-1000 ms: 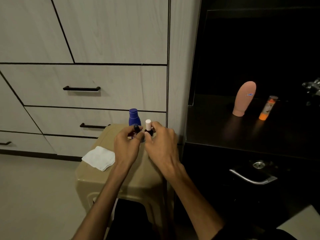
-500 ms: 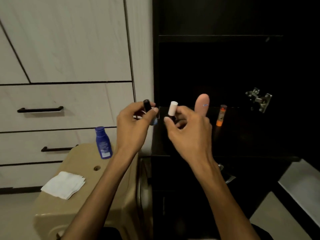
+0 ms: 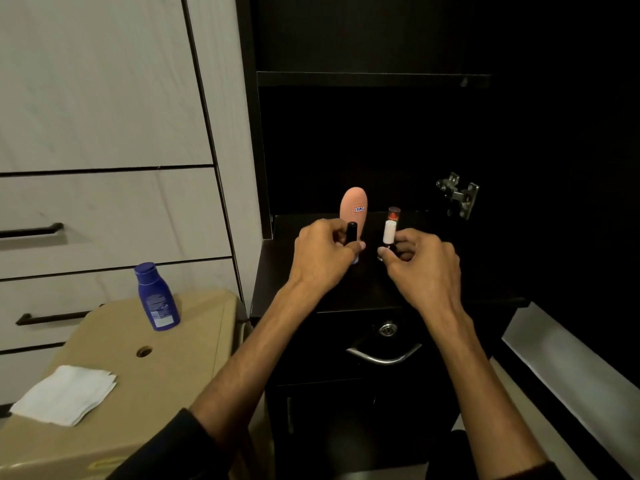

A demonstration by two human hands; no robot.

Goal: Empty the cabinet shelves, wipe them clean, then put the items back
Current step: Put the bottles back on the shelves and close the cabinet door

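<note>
Left hand: your left hand (image 3: 323,258) was curled round a small bottle with a black cap (image 3: 352,232), held upright over the dark shelf (image 3: 298,282); a pale blue base showed just below your fingers.
Right hand: your right hand (image 3: 420,263) pinched a small bottle with a white cap (image 3: 389,232) between thumb and fingertips, also upright, beside the left hand but not touching it.
Shelf contents: 1 peach tube (image 3: 354,209) stood on its cap at the back of the shelf, directly behind your left hand, which hid its lower part; 1 orange-capped stick (image 3: 394,213) stood just behind the white cap.
In the way: those 2 items sat close behind both hands, between you and the back of the cabinet; a metal hinge (image 3: 459,195) projected at the right side of the opening.
Below the shelf: a dark drawer front with a curved metal handle (image 3: 382,355) and a round lock (image 3: 388,329).
Stool: the beige stool (image 3: 145,386) stood left of the cabinet; 1 blue lotion bottle (image 3: 156,297) stood upright near its back edge and a folded white cloth (image 3: 65,394) lay at its front left, well apart from the bottle.
Behind the stool: pale drawers (image 3: 114,209) with black bar handles.
</note>
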